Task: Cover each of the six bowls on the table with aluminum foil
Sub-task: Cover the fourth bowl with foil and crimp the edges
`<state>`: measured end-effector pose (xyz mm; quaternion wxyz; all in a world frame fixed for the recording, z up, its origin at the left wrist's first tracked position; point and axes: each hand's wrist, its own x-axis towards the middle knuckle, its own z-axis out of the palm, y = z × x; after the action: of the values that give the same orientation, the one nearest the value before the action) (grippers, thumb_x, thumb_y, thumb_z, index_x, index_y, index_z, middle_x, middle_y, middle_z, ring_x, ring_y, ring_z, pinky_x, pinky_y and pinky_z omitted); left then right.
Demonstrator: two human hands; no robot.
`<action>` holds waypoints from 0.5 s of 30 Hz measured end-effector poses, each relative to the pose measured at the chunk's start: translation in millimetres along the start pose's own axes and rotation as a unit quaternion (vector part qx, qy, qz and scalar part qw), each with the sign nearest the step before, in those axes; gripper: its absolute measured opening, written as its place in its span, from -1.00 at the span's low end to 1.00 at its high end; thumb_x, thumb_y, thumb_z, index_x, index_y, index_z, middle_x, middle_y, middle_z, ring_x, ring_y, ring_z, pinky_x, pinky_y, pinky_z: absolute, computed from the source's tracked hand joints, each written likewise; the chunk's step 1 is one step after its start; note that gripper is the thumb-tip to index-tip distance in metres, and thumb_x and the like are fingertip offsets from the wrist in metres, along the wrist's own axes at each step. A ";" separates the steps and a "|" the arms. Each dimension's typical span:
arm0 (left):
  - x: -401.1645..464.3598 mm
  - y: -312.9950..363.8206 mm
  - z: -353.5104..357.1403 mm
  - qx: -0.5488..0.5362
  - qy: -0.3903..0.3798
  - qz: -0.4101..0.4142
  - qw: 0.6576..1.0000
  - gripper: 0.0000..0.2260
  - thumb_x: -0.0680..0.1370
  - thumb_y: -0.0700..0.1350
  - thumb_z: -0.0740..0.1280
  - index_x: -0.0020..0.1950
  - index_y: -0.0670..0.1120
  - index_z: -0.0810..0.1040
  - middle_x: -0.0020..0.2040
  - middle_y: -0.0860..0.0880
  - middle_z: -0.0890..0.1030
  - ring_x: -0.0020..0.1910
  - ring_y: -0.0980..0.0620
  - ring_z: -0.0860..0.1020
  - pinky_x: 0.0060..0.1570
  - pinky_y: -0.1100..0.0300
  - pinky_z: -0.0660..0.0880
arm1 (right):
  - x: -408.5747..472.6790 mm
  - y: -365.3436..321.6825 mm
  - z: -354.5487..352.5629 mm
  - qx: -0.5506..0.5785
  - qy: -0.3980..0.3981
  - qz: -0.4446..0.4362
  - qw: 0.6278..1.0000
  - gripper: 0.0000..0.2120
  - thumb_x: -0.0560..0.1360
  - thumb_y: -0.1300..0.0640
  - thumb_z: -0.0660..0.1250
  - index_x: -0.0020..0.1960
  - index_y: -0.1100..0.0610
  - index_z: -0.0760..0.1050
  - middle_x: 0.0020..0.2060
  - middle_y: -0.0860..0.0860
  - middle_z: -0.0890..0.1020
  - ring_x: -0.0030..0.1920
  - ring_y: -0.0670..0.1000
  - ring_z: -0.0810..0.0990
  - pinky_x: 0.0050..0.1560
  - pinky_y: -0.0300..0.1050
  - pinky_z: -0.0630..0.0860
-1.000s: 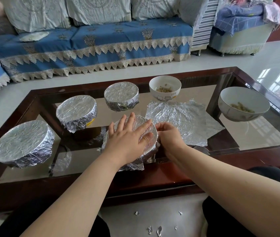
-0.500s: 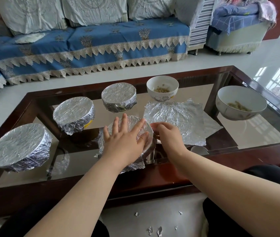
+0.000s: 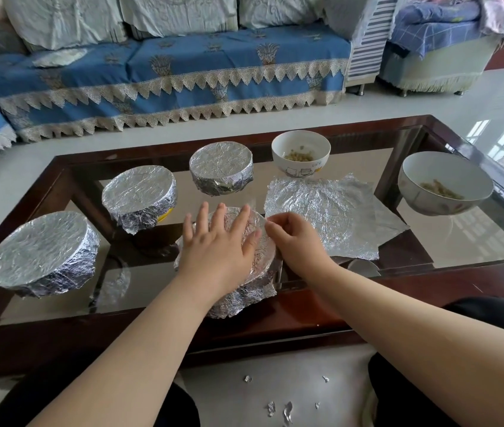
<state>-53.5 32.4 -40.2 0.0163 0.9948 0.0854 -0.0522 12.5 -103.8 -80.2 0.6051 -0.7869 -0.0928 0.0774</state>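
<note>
Broadly, the sofa (image 3: 170,72) with its blue, lace-edged cover ran along the far wall, and before it stood the table (image 3: 367,306), a dark wooden frame holding a glass top. On the glass sat three round bowls already capped in crinkled foil: the left foil-covered bowl (image 3: 41,251), the middle foil-covered bowl (image 3: 139,195) and the far foil-covered bowl (image 3: 221,167). Two white bowls stood upright with their mouths open upward, the large open bowl (image 3: 444,183) at the right and the small open bowl (image 3: 301,152) behind, each with some food in the bottom. A loose foil sheet (image 3: 321,214) lay flat and wrinkled between them, one corner pointing right. Nearest the person, the fourth bowl (image 3: 244,291) sat under its foil. The left hand (image 3: 216,251) lay flat on top, fingers spread, pressing down. The right hand (image 3: 296,238) was at the bowl's right edge, its grip pinching the foil rim. Small foil scraps (image 3: 278,408) lay on the floor.
</note>
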 end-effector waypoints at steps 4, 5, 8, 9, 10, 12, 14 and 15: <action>-1.1 -0.1 8.6 -0.041 0.017 0.007 0.999 -0.38 0.56 0.32 -0.27 0.61 0.19 -0.17 0.64 -0.13 -0.10 0.60 -0.17 -0.18 0.54 -0.20 -0.18 | -9.3 3.6 2.1 0.091 0.023 0.019 0.995 -0.73 0.53 0.01 0.37 0.03 0.23 0.52 -0.37 -0.08 0.55 -0.38 -0.11 0.50 -0.31 -0.24 0.47; -1.2 -0.8 9.5 -0.044 0.021 0.007 0.999 -0.38 0.56 0.32 -0.27 0.61 0.19 -0.16 0.64 -0.13 -0.09 0.61 -0.17 -0.16 0.54 -0.20 -0.17 | -12.1 4.4 2.2 0.113 0.015 0.026 0.993 -0.70 0.53 -0.03 0.37 0.01 0.24 0.51 -0.44 -0.11 0.51 -0.41 -0.06 0.50 -0.32 -0.13 0.51; -1.1 -2.2 10.7 -0.048 0.031 0.006 0.998 -0.41 0.59 0.31 -0.23 0.62 0.19 -0.12 0.64 -0.13 -0.07 0.61 -0.17 -0.15 0.54 -0.20 -0.16 | -13.5 6.9 3.4 0.145 0.001 0.044 0.988 -0.65 0.52 -0.11 0.35 -0.09 0.21 0.49 -0.57 -0.12 0.42 -0.52 -0.03 0.46 -0.41 0.03 0.50; -0.7 -1.9 10.9 -0.050 0.031 0.004 0.998 -0.41 0.59 0.31 -0.22 0.62 0.19 -0.11 0.64 -0.12 -0.07 0.61 -0.17 -0.15 0.54 -0.20 -0.16 | -13.0 6.8 3.7 0.144 0.007 0.052 0.988 -0.65 0.52 -0.11 0.34 -0.13 0.19 0.47 -0.59 -0.14 0.40 -0.56 -0.09 0.41 -0.47 -0.09 0.42; -0.5 -1.5 11.0 -0.052 0.030 0.002 0.998 -0.41 0.60 0.31 -0.22 0.62 0.19 -0.10 0.64 -0.12 -0.07 0.61 -0.17 -0.15 0.53 -0.20 -0.16 | -12.7 7.0 4.1 0.149 0.010 0.060 0.987 -0.66 0.53 -0.11 0.34 -0.16 0.17 0.45 -0.60 -0.14 0.37 -0.59 -0.13 0.37 -0.49 -0.18 0.34; 0.1 -0.5 11.0 -0.053 0.032 0.000 0.998 -0.42 0.60 0.30 -0.20 0.62 0.19 -0.08 0.64 -0.13 -0.07 0.61 -0.17 -0.14 0.53 -0.20 -0.16 | -12.0 9.0 5.1 0.165 0.012 0.072 0.983 -0.65 0.49 -0.14 0.35 -0.23 0.12 0.40 -0.57 -0.11 0.36 -0.59 -0.11 0.31 -0.50 -0.21 0.28; -0.1 -0.2 11.1 -0.053 0.032 0.000 0.998 -0.42 0.61 0.30 -0.19 0.62 0.20 -0.07 0.64 -0.13 -0.07 0.60 -0.18 -0.13 0.53 -0.20 -0.16 | -11.2 11.5 5.5 0.170 0.014 0.081 0.982 -0.60 0.43 -0.22 0.37 -0.27 0.09 0.37 -0.52 -0.02 0.36 -0.56 -0.05 0.30 -0.53 -0.21 0.27; -0.3 -0.4 11.3 -0.052 0.032 0.000 0.998 -0.43 0.60 0.30 -0.19 0.61 0.20 -0.06 0.64 -0.13 -0.06 0.60 -0.18 -0.13 0.53 -0.21 -0.15 | -11.2 12.1 5.4 0.169 0.014 0.087 0.982 -0.60 0.43 -0.23 0.37 -0.28 0.08 0.37 -0.50 0.01 0.36 -0.55 -0.01 0.31 -0.54 -0.22 0.27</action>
<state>-55.0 32.3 -51.4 0.0655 0.9938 0.0884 -0.0159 1.1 -104.4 -93.1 0.7217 -0.6792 -0.0008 0.1331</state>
